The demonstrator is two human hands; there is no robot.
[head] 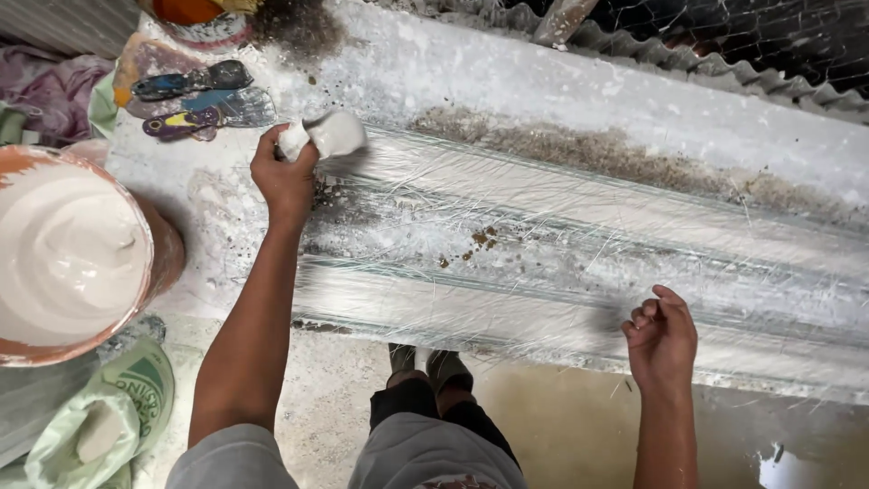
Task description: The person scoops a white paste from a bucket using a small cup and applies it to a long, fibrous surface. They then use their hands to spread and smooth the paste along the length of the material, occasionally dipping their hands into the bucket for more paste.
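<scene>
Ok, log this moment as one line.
left hand: grips white wet lump over ribbed mould | right hand: loosely curled, empty, at mould's near edge | plaster bucket: left

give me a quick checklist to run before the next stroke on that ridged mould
1. Left hand grips the white plaster-coated brush: ok.
2. Brush loaded with enough mix: cannot tell, it is blurred.
3. Fibre strands lie across the ridged mould: ok.
4. Brown debris on the mould surface: not ok.
5. Right hand rests at the mould's near edge, holding nothing: ok.
6. Bucket of creamy mix close to the left arm: ok.
</scene>
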